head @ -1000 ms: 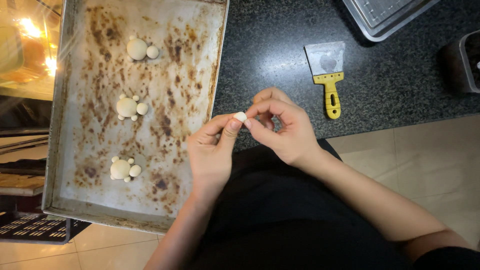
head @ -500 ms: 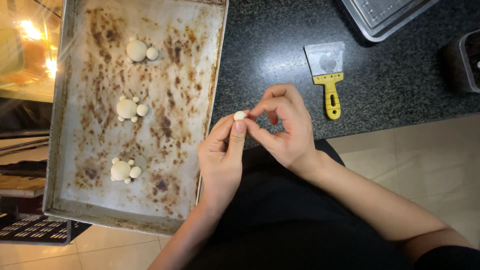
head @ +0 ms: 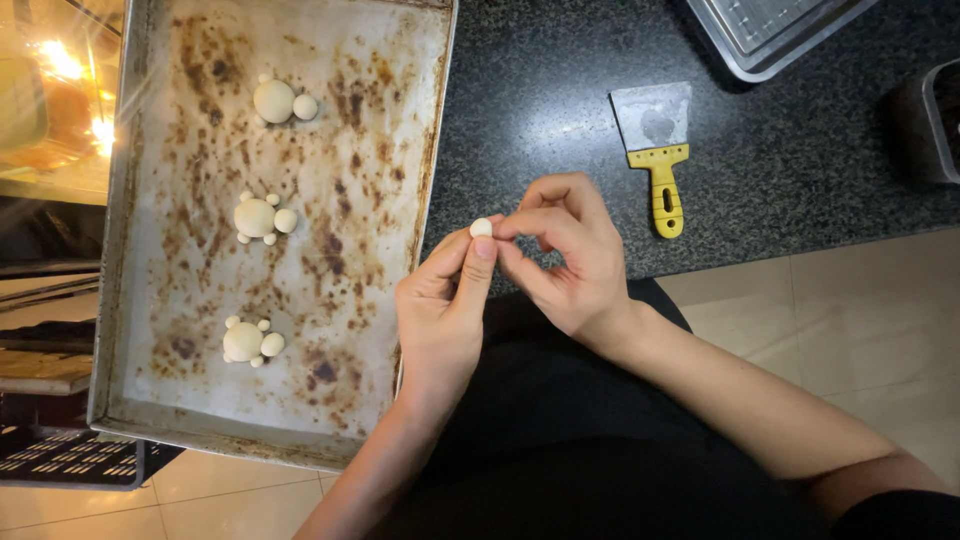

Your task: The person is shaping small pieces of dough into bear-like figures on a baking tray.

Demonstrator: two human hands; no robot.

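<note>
both hands' grip, left hand (head: 440, 300) and right hand (head: 565, 250), pinches a small dough ball (head: 481, 227) above the table edge (head: 560, 130), beside the baking tray (head: 135, 300). shaping seems underway; placing it near the dough figures (head: 255, 217) calls for gentleness.

Single head-worn view, straight down and close over both hands, baking tray (head: 120, 300) and dark counter (head: 800, 170).

Bare forearms, black clothing, no visible sleeves.
</note>
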